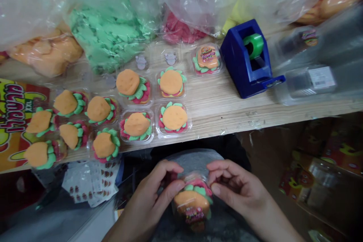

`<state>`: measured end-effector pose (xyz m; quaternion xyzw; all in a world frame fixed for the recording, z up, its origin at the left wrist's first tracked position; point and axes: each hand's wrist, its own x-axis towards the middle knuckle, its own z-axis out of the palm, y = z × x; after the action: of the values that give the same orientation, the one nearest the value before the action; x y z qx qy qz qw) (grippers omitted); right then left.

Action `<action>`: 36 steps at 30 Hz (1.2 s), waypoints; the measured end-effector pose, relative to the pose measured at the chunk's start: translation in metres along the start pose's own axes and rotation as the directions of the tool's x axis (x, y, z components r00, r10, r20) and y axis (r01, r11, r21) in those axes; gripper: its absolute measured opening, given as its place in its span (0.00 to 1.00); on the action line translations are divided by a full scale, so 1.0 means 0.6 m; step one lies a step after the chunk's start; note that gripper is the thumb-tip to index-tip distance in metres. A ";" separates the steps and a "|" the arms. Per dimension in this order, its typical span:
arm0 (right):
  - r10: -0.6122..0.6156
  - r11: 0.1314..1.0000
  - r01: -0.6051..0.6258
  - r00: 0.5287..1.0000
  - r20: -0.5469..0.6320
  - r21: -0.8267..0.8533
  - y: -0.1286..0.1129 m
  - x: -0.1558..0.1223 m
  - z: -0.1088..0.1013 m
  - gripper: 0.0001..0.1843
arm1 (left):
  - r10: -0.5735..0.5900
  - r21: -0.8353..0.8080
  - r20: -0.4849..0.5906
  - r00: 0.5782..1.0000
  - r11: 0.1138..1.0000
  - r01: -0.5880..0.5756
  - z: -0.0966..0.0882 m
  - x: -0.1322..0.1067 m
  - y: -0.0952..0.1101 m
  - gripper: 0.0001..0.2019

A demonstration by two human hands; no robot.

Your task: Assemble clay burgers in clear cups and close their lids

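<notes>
Below the table edge, both my hands hold one small clear plastic box (193, 204) with a burger-shaped gummy inside: orange bun, green and red layers, a printed label on its front. My left hand (154, 196) grips its left side with curled fingers. My right hand (236, 187) pinches its upper right corner. On the wooden table (224, 109) above stand several open clear trays, each with a burger gummy (173, 117). One closed, labelled box (208, 59) sits further back.
A blue tape dispenser (249, 60) with a green roll stands at the right of the table. Plastic bags of green (109, 34), orange (47, 51) and red pieces line the back. A printed carton (14, 117) lies at left, sticker sheets (90, 183) below it.
</notes>
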<state>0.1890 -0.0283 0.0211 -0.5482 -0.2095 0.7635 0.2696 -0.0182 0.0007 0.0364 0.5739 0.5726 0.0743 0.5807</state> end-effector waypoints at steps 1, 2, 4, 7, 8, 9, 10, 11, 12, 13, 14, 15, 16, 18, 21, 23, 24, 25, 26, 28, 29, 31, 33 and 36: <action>0.017 1.000 -0.017 1.000 0.026 -0.013 -0.003 0.001 0.001 0.08 | 0.024 0.020 0.039 0.999 0.999 -0.025 -0.001 0.002 0.002 0.05; 0.020 0.999 -0.018 0.998 0.057 -0.036 -0.006 0.002 0.002 0.08 | 0.049 0.033 0.077 0.996 0.998 -0.052 -0.002 0.003 0.004 0.06; -0.013 0.996 0.022 0.994 0.108 -0.085 -0.010 0.004 0.004 0.09 | 0.083 0.048 0.123 0.989 0.995 -0.089 -0.003 0.007 0.007 0.08; -0.088 0.989 0.102 0.988 0.127 -0.109 -0.012 0.007 0.004 0.08 | 0.127 0.028 0.147 0.981 0.991 -0.133 0.002 0.008 0.005 0.08; -0.106 0.987 0.121 0.986 0.132 -0.108 -0.011 0.007 0.004 0.08 | 0.133 0.005 0.143 0.981 0.991 -0.135 0.004 0.007 0.002 0.08; -0.117 0.985 0.132 0.984 0.136 -0.107 -0.010 0.007 0.003 0.08 | 0.122 -0.036 0.125 0.985 0.992 -0.118 0.005 0.004 -0.002 0.07; -0.123 0.986 0.137 0.983 0.138 -0.099 -0.008 0.007 0.002 0.09 | 0.089 -0.099 0.105 0.991 0.992 -0.078 0.007 0.002 -0.006 0.06; -0.126 0.987 0.139 0.983 0.137 -0.086 -0.007 0.006 0.001 0.09 | 0.036 -0.177 0.092 0.995 0.984 -0.019 0.009 -0.002 -0.010 0.03; -0.128 0.988 0.138 0.983 0.128 -0.067 -0.005 0.005 0.001 0.10 | -0.024 -0.258 0.091 0.996 0.965 0.046 0.010 -0.005 -0.014 0.04; -0.126 0.990 0.132 0.985 0.118 -0.050 -0.003 0.005 0.001 0.10 | -0.076 -0.321 0.101 0.992 0.941 0.105 0.011 -0.008 -0.017 0.06; -0.125 0.991 0.130 0.987 0.101 -0.036 -0.001 0.004 0.001 0.10 | -0.115 -0.355 0.116 0.987 0.923 0.150 0.012 -0.011 -0.019 0.08; -0.128 0.991 0.131 0.988 0.088 -0.028 0.000 0.004 0.001 0.10 | -0.136 -0.358 0.128 0.982 0.917 0.174 0.013 -0.013 -0.021 0.09; -0.135 0.990 0.137 0.988 0.079 -0.028 0.002 0.004 0.001 0.09 | -0.144 -0.339 0.119 0.982 0.924 0.177 0.014 -0.015 -0.021 0.09; -0.150 0.987 0.153 0.987 0.064 -0.044 0.005 0.003 0.002 0.08 | -0.124 -0.286 0.061 0.990 0.948 0.136 0.017 -0.017 -0.020 0.10; -0.182 0.981 0.184 0.983 0.034 -0.055 0.009 0.003 0.003 0.07 | -0.052 -0.253 -0.011 0.999 0.966 0.048 0.021 -0.015 -0.016 0.11; -0.192 0.980 0.193 0.981 0.013 -0.042 0.012 0.003 0.004 0.07 | -0.011 -0.248 -0.035 0.999 0.969 0.002 0.022 -0.010 -0.011 0.10; -0.197 0.980 0.197 0.980 0.001 -0.027 0.013 0.003 0.004 0.07 | 0.000 -0.248 -0.048 0.999 0.969 -0.012 0.021 -0.007 -0.009 0.10; -0.201 0.980 0.201 0.979 -0.016 -0.007 0.014 0.003 0.005 0.06 | 0.003 -0.251 -0.062 0.998 0.968 -0.019 0.019 -0.004 -0.005 0.10; -0.207 0.978 0.207 0.978 -0.032 0.017 0.014 0.002 0.006 0.06 | 0.001 -0.261 -0.081 0.997 0.965 -0.023 0.017 -0.002 -0.001 0.11; -0.206 0.974 0.212 0.976 -0.069 0.080 0.009 0.001 0.008 0.06 | 0.010 -0.291 -0.106 0.994 0.956 -0.041 0.011 0.002 0.009 0.12; -0.195 0.972 0.204 0.977 -0.081 0.118 0.004 0.000 0.009 0.06 | 0.032 -0.309 -0.117 0.993 0.949 -0.067 0.007 0.003 0.015 0.12; -0.161 0.966 0.176 0.983 -0.090 0.189 -0.008 -0.003 0.011 0.06 | 0.095 -0.337 -0.137 0.986 0.931 -0.137 -0.001 0.002 0.027 0.10; -0.140 0.962 0.156 0.986 -0.086 0.222 -0.021 -0.006 0.011 0.07 | 0.145 -0.342 -0.162 0.976 0.920 -0.193 -0.007 -0.002 0.038 0.08; -0.152 0.968 0.166 0.985 -0.086 0.187 -0.028 -0.010 0.008 0.07 | 0.177 -0.304 -0.188 0.966 0.925 -0.229 -0.009 -0.006 0.045 0.09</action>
<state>0.1891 -0.0195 0.0372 -0.5276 -0.1679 0.7362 0.3892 -0.0081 0.0104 0.0607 0.5196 0.5339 0.2718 0.6092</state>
